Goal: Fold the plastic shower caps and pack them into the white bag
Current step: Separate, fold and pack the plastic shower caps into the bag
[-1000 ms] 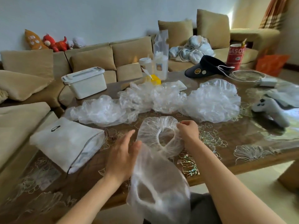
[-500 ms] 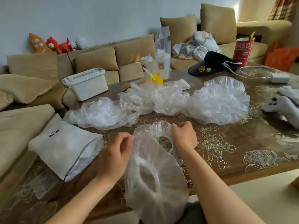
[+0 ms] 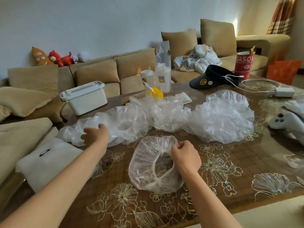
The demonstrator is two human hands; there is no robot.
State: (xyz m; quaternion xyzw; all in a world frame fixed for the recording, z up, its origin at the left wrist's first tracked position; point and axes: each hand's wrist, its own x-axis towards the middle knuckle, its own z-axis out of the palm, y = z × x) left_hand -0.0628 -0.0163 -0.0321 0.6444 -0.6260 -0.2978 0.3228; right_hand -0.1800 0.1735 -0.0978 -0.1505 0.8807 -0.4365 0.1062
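Observation:
A clear shower cap [image 3: 148, 163] lies opening-up on the brown flowered table [image 3: 230, 176], near the front middle. My right hand [image 3: 185, 157] pinches its elastic rim at the far right side. My left hand [image 3: 96, 134] reaches forward to the left end of a row of crumpled clear caps [image 3: 131, 122], fingers curled onto the plastic. A large puffed cap [image 3: 223, 117] ends that row on the right. The white bag [image 3: 47, 160] lies at the table's left edge, partly under my left forearm.
A white lidded box [image 3: 84, 97] stands at the back left. Bottles and a yellow object [image 3: 157, 94] stand behind the caps. A black visor [image 3: 213, 78], red can [image 3: 244, 65], charger with cable [image 3: 283, 92] and white game controller [image 3: 286, 120] fill the right side.
The cap that hung in front of me now lies on the table on the earlier one. My left hand let go and moved forward-left to the pile. My right hand kept its pinch.

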